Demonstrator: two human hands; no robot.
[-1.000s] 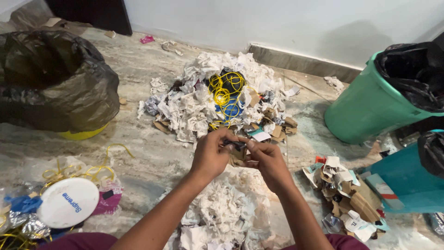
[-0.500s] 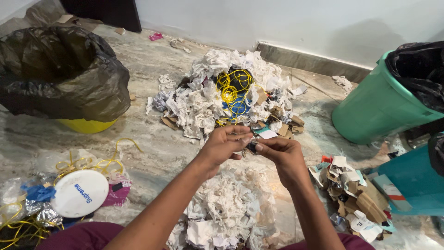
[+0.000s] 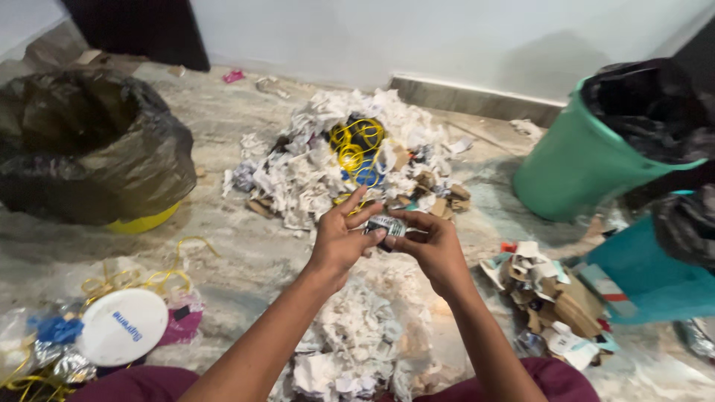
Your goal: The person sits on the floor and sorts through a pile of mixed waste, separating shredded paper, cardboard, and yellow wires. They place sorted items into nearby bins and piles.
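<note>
1. Near, shredded white paper (image 3: 357,342) lies on the floor (image 3: 246,246).
2. Above it, left hand (image 3: 339,242) and right hand (image 3: 436,249) pinch a small dark wrapper (image 3: 386,225) between closed fingers (image 3: 372,237).
3. Far, a bigger paper heap (image 3: 313,164) lies.

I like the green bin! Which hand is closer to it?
Right. The right hand sits on the side of the green bin, holding a small packet; the left hand is just beyond, farther from the bin.
</note>
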